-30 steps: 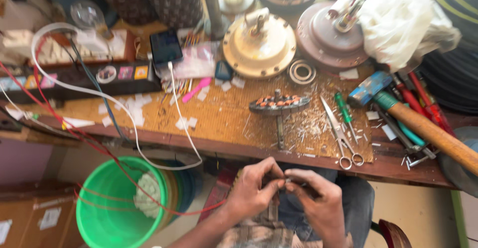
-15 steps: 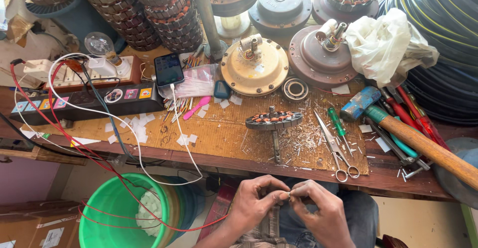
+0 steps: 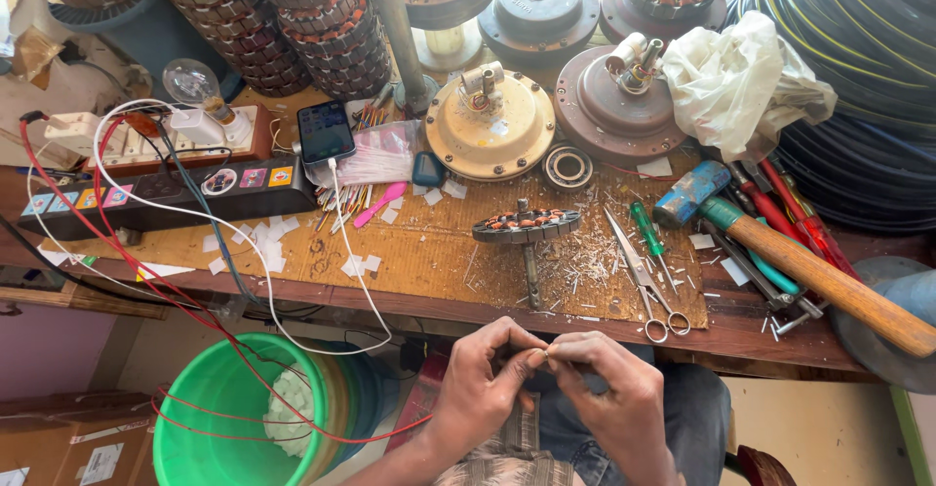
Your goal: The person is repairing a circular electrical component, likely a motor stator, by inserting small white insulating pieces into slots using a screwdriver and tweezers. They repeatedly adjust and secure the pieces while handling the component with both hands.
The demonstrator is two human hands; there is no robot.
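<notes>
Down below the front edge of the worktop (image 3: pixel 429 272), the left hand (image 3: pixel 483 384) and the right hand (image 3: pixel 609 398) meet over the person's lap, fingertips touching. Each hand's grip is narrow, pinched tight on a small pale piece (image 3: pixel 539 354) held between them; what the piece is cannot be told. Just above the hands, on the worktop, a wound stator (image 3: pixel 526 225) stands on its shaft amid scattered pale slivers, with scissors (image 3: pixel 643 281) and a green screwdriver (image 3: pixel 648 237) lying beside it. A wooden-handled hammer (image 3: pixel 809 272) lies further right. Behind the stator sit a cream fan motor housing (image 3: pixel 490 125) and a loose bearing (image 3: pixel 567 166). A green bucket (image 3: pixel 224 408) stands below the worktop to the left.
</notes>
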